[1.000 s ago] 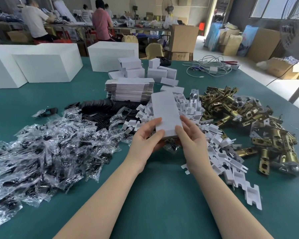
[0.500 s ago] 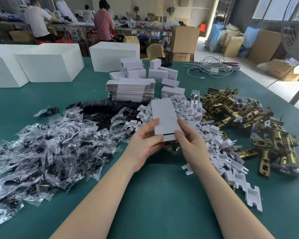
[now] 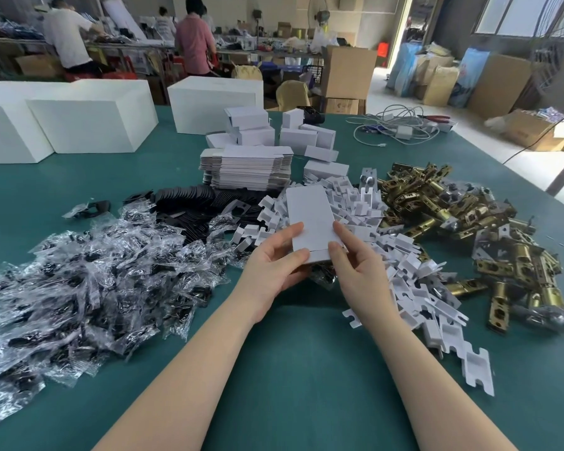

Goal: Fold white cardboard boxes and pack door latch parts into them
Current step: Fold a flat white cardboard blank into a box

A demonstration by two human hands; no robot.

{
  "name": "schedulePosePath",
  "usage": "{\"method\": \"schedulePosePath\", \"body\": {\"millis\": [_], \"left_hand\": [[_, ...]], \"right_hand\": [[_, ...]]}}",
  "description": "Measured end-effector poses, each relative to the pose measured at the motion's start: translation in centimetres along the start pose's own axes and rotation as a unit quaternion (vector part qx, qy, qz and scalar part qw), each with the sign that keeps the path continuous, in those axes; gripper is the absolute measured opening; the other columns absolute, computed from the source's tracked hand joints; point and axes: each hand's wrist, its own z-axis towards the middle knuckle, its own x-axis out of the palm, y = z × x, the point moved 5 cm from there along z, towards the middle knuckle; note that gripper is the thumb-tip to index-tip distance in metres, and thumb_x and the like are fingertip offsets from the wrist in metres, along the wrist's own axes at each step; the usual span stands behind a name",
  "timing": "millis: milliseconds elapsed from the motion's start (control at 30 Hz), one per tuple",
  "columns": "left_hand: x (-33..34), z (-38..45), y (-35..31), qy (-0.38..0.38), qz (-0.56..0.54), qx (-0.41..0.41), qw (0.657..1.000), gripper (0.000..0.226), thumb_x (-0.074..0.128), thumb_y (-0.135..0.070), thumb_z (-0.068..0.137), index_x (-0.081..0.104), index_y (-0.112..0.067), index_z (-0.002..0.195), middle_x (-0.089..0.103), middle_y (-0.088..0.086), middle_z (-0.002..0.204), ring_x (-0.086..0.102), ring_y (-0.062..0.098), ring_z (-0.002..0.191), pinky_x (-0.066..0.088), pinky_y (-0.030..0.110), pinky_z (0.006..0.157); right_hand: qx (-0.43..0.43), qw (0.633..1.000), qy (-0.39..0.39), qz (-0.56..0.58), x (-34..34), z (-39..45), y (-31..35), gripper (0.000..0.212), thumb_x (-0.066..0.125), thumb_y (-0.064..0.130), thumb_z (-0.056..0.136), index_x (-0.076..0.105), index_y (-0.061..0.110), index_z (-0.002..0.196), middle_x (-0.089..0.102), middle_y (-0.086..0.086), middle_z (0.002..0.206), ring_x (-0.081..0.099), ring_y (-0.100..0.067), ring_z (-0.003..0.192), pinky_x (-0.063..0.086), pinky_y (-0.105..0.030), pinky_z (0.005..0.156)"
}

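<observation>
both hands (image 3: 274,265) lowered the white box (image 3: 310,219), long axis pointing away.

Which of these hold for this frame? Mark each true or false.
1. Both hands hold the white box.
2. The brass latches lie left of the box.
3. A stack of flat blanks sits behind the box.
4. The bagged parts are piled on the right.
1. True: left hand and right hand both grip the box.
2. False: the latches lie to its right.
3. True: the blanks sit behind it.
4. False: the bagged parts are piled on the left.
</observation>
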Motion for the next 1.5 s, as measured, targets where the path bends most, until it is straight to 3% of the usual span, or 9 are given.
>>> {"method": "schedulePosePath", "body": {"millis": [67,233,433,500,633,733,867,1100,1500], "left_hand": [[0.0,0.0,0.1,-0.004,0.009,0.003,1.000,0.037,0.061,-0.003,0.093,0.066,-0.035,0.112,0.074,-0.015,0.100,0.069,0.005,0.097,0.056,0.022,0.074],[-0.1,0.0,0.0,-0.021,0.038,0.027,0.999,0.039,0.063,-0.003,0.091,0.065,-0.034,0.115,0.074,-0.012,0.103,0.068,0.002,0.096,0.055,0.020,0.075],[0.1,0.0,0.2,-0.018,0.011,0.028,0.999,0.036,0.063,-0.004,0.092,0.066,-0.035,0.111,0.074,-0.015,0.098,0.069,0.000,0.091,0.055,0.018,0.070],[0.2,-0.1,0.2,-0.009,0.017,0.033,0.999,0.035,0.063,-0.006,0.093,0.066,-0.037,0.110,0.074,-0.017,0.100,0.068,-0.001,0.094,0.055,0.018,0.071],[0.3,-0.1,0.3,-0.019,0.027,0.044,0.998,0.037,0.070,-0.006,0.088,0.067,-0.035,0.110,0.073,-0.010,0.111,0.066,0.006,0.105,0.056,0.026,0.085],[-0.1,0.1,0.6,-0.029,-0.003,0.036,0.999,0.042,0.069,0.000,0.086,0.068,-0.033,0.111,0.073,-0.003,0.113,0.068,0.011,0.103,0.056,0.026,0.082],[-0.2,0.2,0.6,-0.020,-0.023,0.029,0.999,0.046,0.066,0.005,0.087,0.066,-0.031,0.115,0.074,-0.003,0.108,0.069,0.009,0.098,0.057,0.026,0.081],[-0.1,0.0,0.2,-0.018,0.010,0.034,0.999,0.038,0.068,-0.004,0.089,0.067,-0.034,0.112,0.074,-0.008,0.108,0.067,0.004,0.099,0.055,0.022,0.078],[0.0,-0.4,-0.5,-0.039,0.038,0.055,0.997,0.026,0.071,-0.016,0.089,0.070,-0.037,0.104,0.073,-0.005,0.107,0.070,0.007,0.097,0.056,0.023,0.073]], "right_hand": [[-0.002,1.000,0.003,-0.014,0.1,0.0,-0.1,0.045,0.052,0.022,0.101,0.046,0.022,0.146,0.061,0.003,0.119,0.042,0.006,0.085,0.040,-0.017,0.081],[-0.009,0.999,-0.009,-0.052,0.2,0.0,0.2,0.045,0.052,0.022,0.102,0.046,0.020,0.146,0.055,0.005,0.143,0.053,-0.006,0.111,0.042,-0.024,0.102],[-0.011,0.998,-0.020,-0.057,0.3,-0.1,0.4,0.044,0.051,0.020,0.102,0.047,0.017,0.146,0.058,0.006,0.134,0.053,-0.009,0.111,0.043,-0.026,0.104],[-0.012,0.998,-0.025,-0.050,0.2,-0.1,0.4,0.044,0.050,0.020,0.102,0.047,0.016,0.146,0.056,0.003,0.141,0.053,-0.008,0.121,0.041,-0.029,0.109],[-0.018,0.998,-0.020,-0.056,0.3,0.0,0.1,0.044,0.049,0.019,0.103,0.045,0.015,0.147,0.047,0.009,0.147,0.036,0.010,0.129,0.031,-0.010,0.108],[-0.021,0.998,-0.003,-0.057,0.5,0.2,-0.2,0.046,0.050,0.017,0.102,0.044,0.014,0.147,0.044,0.009,0.149,0.033,0.011,0.131,0.026,0.000,0.104],[-0.031,0.998,0.007,-0.059,0.7,0.2,-0.3,0.048,0.051,0.016,0.102,0.041,0.014,0.149,0.041,0.006,0.152,0.034,-0.002,0.141,0.028,-0.014,0.113],[-0.028,0.999,-0.004,-0.047,0.6,0.2,-0.2,0.045,0.050,0.019,0.103,0.044,0.014,0.147,0.044,0.010,0.147,0.033,0.010,0.131,0.024,0.006,0.099],[-0.052,0.997,-0.049,-0.010,0.1,-0.2,-0.2,0.033,0.059,0.029,0.098,0.063,0.024,0.130,0.058,0.019,0.129,0.047,0.025,0.114,0.035,0.001,0.095]]}}
